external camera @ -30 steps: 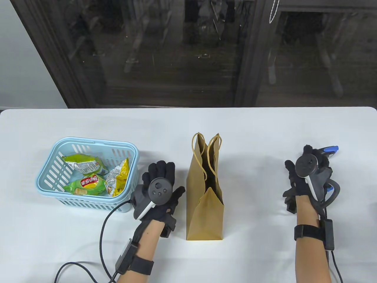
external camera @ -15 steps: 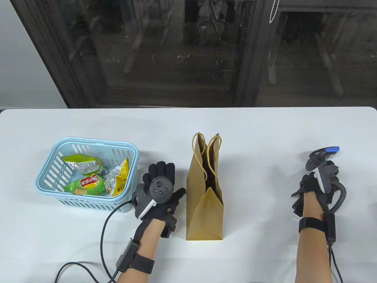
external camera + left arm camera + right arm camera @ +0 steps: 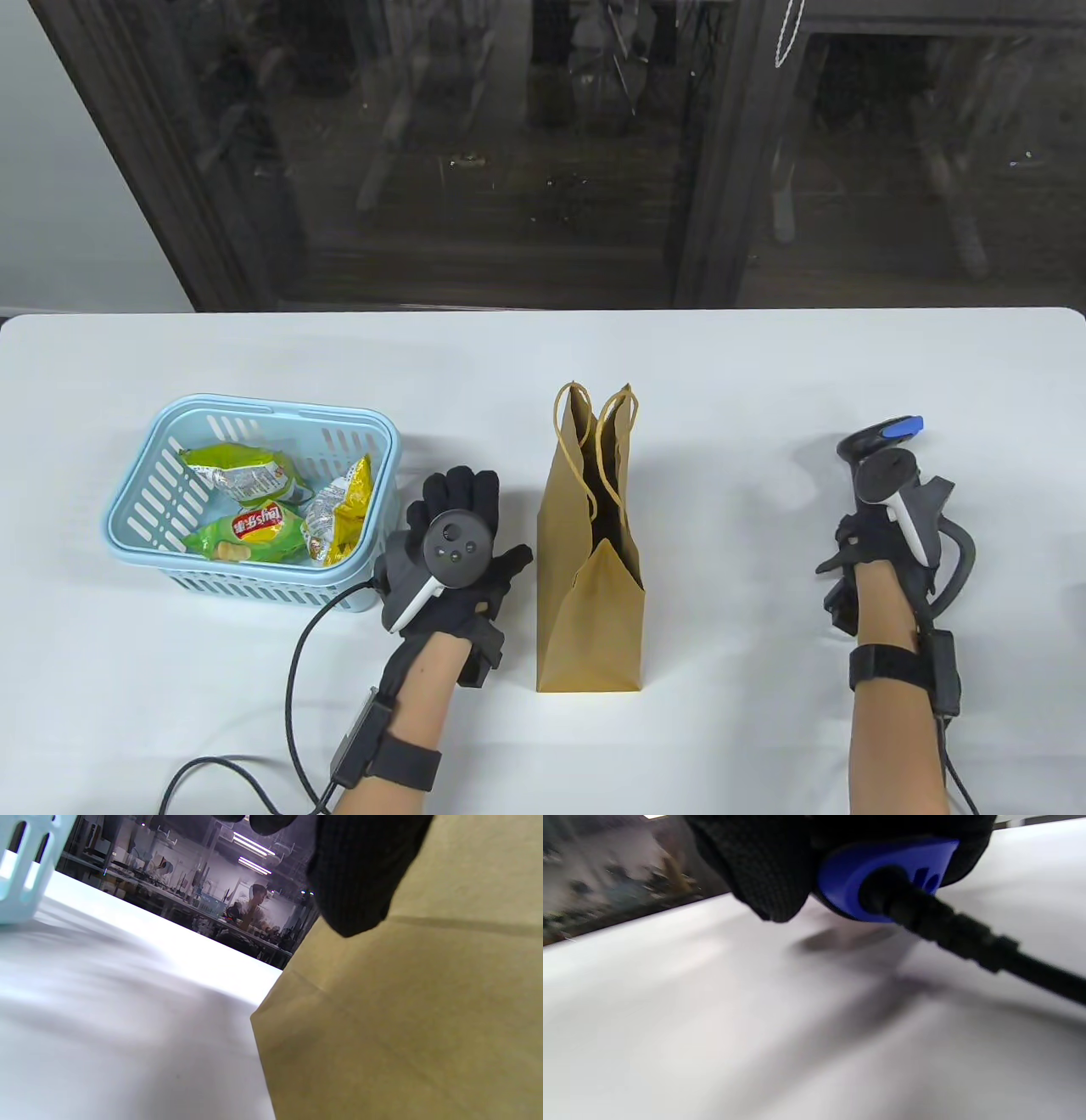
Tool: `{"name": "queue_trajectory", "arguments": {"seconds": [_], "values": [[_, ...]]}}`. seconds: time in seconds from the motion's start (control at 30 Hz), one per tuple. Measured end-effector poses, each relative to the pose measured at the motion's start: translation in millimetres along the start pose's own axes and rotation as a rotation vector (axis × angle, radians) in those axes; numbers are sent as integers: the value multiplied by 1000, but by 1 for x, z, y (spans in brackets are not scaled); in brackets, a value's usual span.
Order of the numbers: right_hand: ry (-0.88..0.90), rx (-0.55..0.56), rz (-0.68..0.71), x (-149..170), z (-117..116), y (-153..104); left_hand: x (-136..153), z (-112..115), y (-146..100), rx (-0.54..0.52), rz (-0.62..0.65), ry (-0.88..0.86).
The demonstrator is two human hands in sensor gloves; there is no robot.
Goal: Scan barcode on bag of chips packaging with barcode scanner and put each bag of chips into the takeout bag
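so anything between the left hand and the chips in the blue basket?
Only the light-blue slotted plastic basket's near wall; its top is open. Left hand lies flat beside it; green and yellow chip bags lie uncovered.

white table (image 3: 721, 382) runs the full width of the table view, rounded far corners. on its left stands a light blue slatted basket (image 3: 144, 501). brown paper takeout bag (image 3: 591, 543) stands upright mid-table, mouth open, rope handles up, just right of the basket with a gap between. a black cable (image 3: 293, 679) loops over the near left part of the surface. left wrist view shows the bag's base sitting flat on the white top, basket corner at far left. the right wrist view is blurry, showing only bare white surface with a shadow.
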State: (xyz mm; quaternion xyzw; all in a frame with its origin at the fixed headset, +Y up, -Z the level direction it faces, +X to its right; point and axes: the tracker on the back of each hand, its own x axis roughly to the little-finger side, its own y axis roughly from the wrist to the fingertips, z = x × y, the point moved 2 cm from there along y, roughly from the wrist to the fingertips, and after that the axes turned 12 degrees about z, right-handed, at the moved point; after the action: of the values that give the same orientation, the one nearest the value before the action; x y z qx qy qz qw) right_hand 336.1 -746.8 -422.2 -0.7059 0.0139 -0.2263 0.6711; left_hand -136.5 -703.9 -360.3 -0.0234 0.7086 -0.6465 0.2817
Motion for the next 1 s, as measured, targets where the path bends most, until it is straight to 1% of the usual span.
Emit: {"name": "queue_trajectory", "arguments": {"seconds": [0.1,0.2,0.3,0.4,0.5,0.67,0.83,0.93,1.0], "values": [[96,9,102,-23,3,-12,0,1,-3,14,4,-2],[223,75,198,-47,8,-31,-2,0,-5,6,17,-7],[335,117,267,-61,12,-46,-4,-2,-7,-1,26,-9],[489,235,341,-70,14,-66,-6,-2,-8,-3,34,-10],[643,312,372,-74,11,-87,-8,-2,-8,-4,41,-14],[656,378,432,-76,3,-101,-8,-2,-9,-11,47,-27],[676,390,469,-73,-7,-104,-15,-11,-8,-26,49,-30],[691,385,495,-74,-5,-106,-24,-26,-12,-90,63,-44],[665,397,510,-75,-5,-108,-32,-37,-15,-106,75,-48]]}}
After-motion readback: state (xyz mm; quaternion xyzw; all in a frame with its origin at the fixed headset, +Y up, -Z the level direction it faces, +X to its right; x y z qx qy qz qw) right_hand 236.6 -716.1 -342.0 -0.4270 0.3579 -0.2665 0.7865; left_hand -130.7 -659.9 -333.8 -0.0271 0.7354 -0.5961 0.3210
